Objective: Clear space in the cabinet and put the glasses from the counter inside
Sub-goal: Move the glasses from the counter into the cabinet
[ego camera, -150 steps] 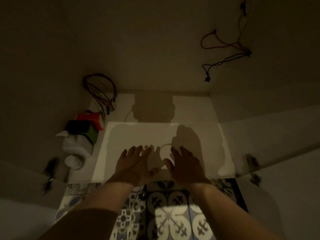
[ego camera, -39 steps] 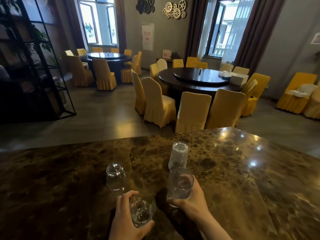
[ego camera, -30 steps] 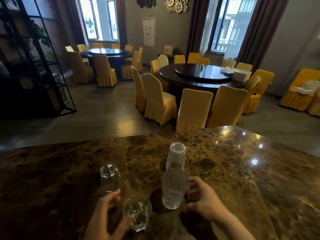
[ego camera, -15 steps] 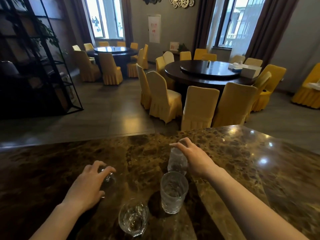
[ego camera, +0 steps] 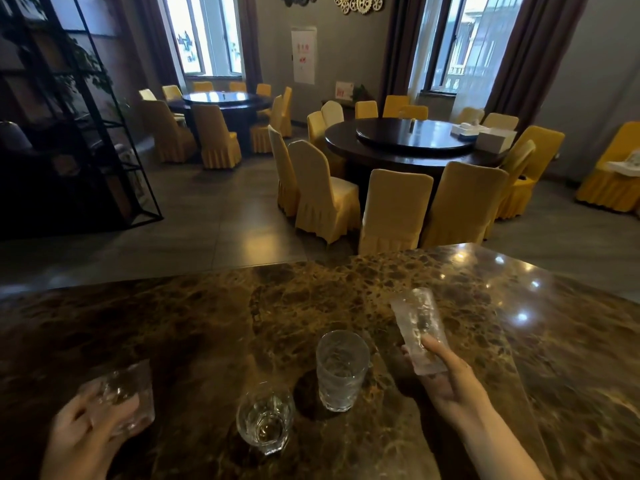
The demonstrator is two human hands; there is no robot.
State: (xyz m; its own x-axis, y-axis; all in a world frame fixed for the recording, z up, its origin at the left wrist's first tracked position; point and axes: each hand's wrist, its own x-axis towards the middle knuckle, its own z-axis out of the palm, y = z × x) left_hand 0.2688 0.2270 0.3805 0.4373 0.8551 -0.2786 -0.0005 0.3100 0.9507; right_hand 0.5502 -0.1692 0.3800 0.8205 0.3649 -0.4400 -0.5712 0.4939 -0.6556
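Observation:
Two clear glasses stand upright on the brown marble counter (ego camera: 207, 327): a short tumbler (ego camera: 265, 422) near its front and a taller textured glass (ego camera: 341, 370) just right of it. My left hand (ego camera: 86, 434) grips a short clear glass (ego camera: 128, 393) at the lower left, lifted and blurred. My right hand (ego camera: 446, 382) holds a tall textured glass (ego camera: 417, 329) by one end, tilted, with its far end pointing away from me, right of the standing glasses. No cabinet is in view.
Beyond the counter's far edge lies a dining room: a round dark table (ego camera: 412, 140) ringed by yellow-covered chairs (ego camera: 322, 195), a second table (ego camera: 225, 102) at the back left, and a black metal shelf (ego camera: 76, 126) on the left.
Both hands have closed on the two far glasses and lifted them off the counter toward me. Five seconds ago I was facing into the dim cabinet.

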